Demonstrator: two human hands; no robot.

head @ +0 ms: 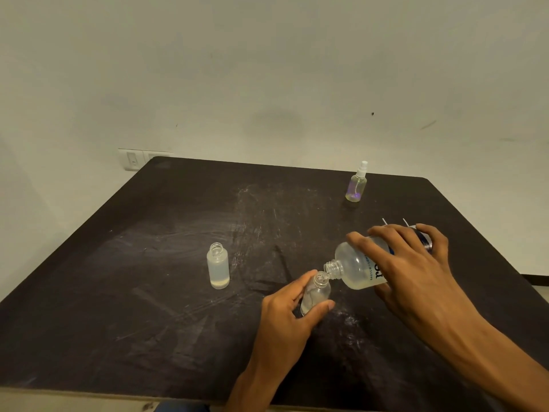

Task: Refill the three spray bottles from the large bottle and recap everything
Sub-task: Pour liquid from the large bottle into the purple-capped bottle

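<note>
- The step in hand looks like the pour into one of the three spray bottles: the right hand holds the large bottle tipped nearly flat, its open neck pointing to 9 o'clock and meeting the mouth of the small clear bottle.
- The right grip is wrapped over the large bottle's body, fingers curled round the top and the thumb toward its shoulder.
- The left hand steadies the small clear bottle, thumb on one side and fingers on the other, pinching it; the bottle stands near the worktop centre, leaning slightly.
- At 9 o'clock from the pour stands a frosted bottle, uncapped, with a little liquid at its bottom.
- At 12 o'clock, well apart, a capped spray bottle stands upright.
- Two thin white tubes show just behind the right hand, probably the removed spray tops; most of them is hidden.
- Judgement: the next move calls for a slow tilt with the necks kept aligned, then levelling the large bottle before the small one overflows.
</note>
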